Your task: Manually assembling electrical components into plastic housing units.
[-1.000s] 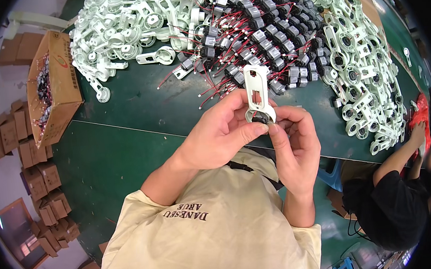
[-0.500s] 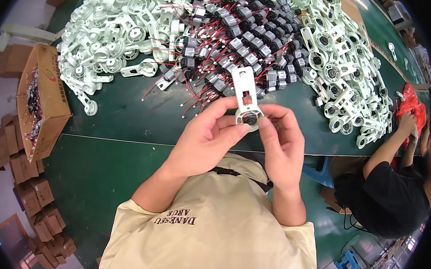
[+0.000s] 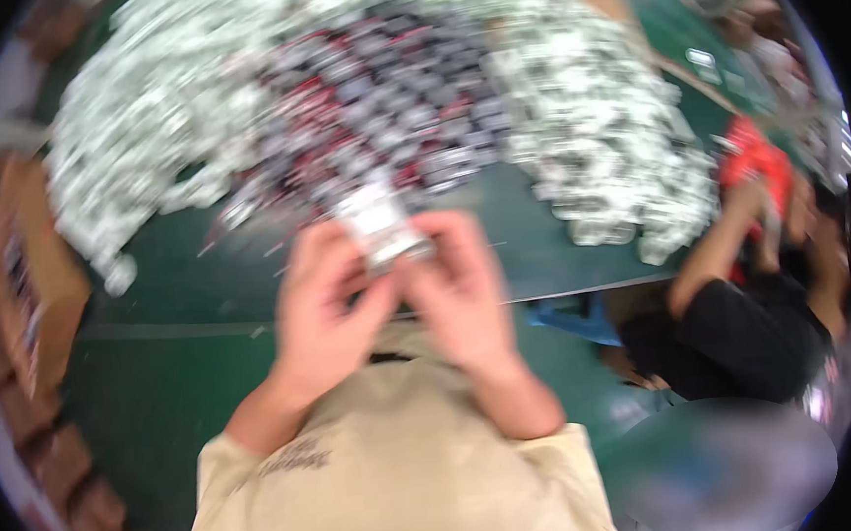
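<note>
Both hands hold one pale white plastic housing (image 3: 379, 219) in front of my chest, over the near edge of the green table. My left hand (image 3: 327, 297) grips its left side, and my right hand (image 3: 459, 288) closes on the right, the thumbs close together at the near end. Motion smears the part, so its round end and whatever sits in it are unclear. Just beyond lies a heap of small grey and black motors (image 3: 375, 101) with red wires.
Loose white plastic parts (image 3: 149, 127) are heaped at the left, and another heap of white parts (image 3: 599, 135) lies at the right. A cardboard box (image 3: 57, 281) stands far left. At the right, a person in a black shirt (image 3: 746, 337) handles a red bag (image 3: 758, 158).
The view has swung and blurred. Both hands still hold the white housing; they appear closer together, and the housing now looks tilted and foreshortened.
</note>
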The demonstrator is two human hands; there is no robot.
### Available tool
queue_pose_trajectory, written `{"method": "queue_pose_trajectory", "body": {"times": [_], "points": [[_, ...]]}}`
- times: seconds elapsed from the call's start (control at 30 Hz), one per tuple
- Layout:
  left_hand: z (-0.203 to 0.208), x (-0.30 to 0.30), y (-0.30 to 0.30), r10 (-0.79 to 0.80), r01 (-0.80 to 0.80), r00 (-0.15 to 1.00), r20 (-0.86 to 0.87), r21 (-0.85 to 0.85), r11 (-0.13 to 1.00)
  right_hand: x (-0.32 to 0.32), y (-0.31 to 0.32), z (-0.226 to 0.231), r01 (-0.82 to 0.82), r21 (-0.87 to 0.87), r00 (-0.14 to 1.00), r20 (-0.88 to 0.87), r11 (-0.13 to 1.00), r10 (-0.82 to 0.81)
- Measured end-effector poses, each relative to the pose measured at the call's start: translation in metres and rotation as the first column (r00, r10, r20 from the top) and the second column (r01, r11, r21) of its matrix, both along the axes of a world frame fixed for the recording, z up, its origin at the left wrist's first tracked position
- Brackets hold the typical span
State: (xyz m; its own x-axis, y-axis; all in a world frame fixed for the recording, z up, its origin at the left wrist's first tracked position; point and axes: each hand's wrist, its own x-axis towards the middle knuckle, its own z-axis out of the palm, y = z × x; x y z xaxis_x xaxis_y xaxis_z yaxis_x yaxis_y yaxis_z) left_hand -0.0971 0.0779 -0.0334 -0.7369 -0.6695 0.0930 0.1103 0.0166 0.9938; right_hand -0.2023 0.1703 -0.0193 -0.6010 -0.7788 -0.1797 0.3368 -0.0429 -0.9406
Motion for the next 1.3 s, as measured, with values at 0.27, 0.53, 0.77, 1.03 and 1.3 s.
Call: {"method": "queue_pose_trajectory", "body": {"times": [0.27, 0.53, 0.77, 1.03, 1.3], "points": [[0.002, -0.002, -0.009, 0.070, -0.070, 0.997, 0.016, 0.041, 0.997, -0.006, -0.015, -0.015, -0.085, -0.188, 0.938, 0.315, 0.978, 0.142], [0.000, 0.006, -0.016, 0.093, -0.078, 0.991, 0.101, -0.141, 0.987, 0.005, -0.029, -0.017, -0.079, -0.096, 0.978, 0.187, 0.992, 0.096], [-0.004, 0.002, -0.026, -0.029, 0.009, 0.999, 0.046, 0.382, 0.924, -0.012, -0.017, -0.014, -0.125, -0.066, 0.980, 0.147, 0.990, 0.133], [0.009, 0.000, -0.022, -0.094, 0.084, 0.996, 0.000, 0.449, 0.889, -0.017, -0.005, -0.007, -0.108, -0.110, 0.970, 0.206, 0.988, 0.129], [0.005, 0.007, -0.019, -0.062, 0.062, 0.998, -0.010, 0.333, 0.941, -0.009, -0.006, -0.005, -0.118, -0.109, 0.978, 0.160, 0.987, 0.135]]}}
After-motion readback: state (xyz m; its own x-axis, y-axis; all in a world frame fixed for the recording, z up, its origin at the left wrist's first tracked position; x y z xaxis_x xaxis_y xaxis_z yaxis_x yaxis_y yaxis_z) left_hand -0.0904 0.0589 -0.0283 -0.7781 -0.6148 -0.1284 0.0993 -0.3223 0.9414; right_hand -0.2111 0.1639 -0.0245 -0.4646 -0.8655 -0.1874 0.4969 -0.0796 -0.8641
